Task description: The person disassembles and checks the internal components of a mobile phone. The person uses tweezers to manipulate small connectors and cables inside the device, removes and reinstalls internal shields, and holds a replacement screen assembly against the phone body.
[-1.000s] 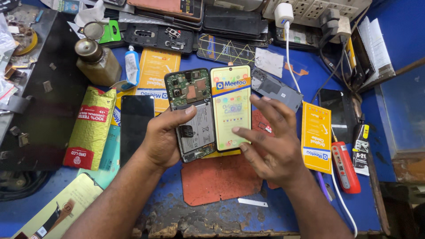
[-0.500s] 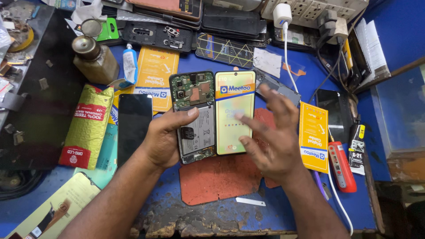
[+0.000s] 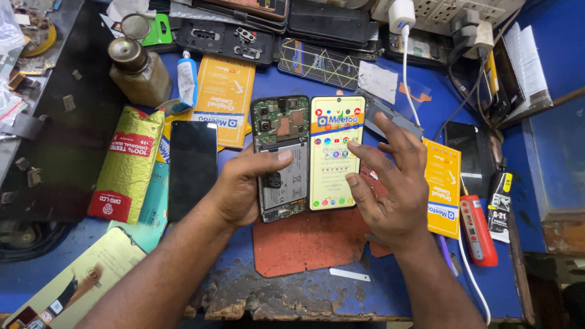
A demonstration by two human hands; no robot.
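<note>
Partly, the opened phone (image 3: 281, 159) was covered: the left hand (image 3: 241, 189) lay over its lower left side, the thumb pressed across the battery, so that edge and whatever the other fingers did beneath could not be made out. Its fingers were curled round the phone's left edge, holding it steady on the desk (image 3: 524, 244). The phone lay face down with its back off, circuit board at the far end and battery toward the person, its long axis running straight away from the person.

Just beside it on the right, edge to edge, lay the new screen (image 3: 336, 152), bright yellow with rows of small coloured icons, its long axis parallel to the phone's and its camera hole at the far end. The right hand (image 3: 390, 186) hovered at the screen's right edge with fingers spread wide and loosely bent, gripping nothing; whether the fingertips touched the screen could not be told. That hand hid part of the red mat (image 3: 304, 244) under both pieces.

A dark glass panel (image 3: 192, 167) lay left of the phone, beside a green and red pouch (image 3: 125, 164). A white cable (image 3: 469, 268) ran down the right side and off the desk's front, its end cut off.
</note>
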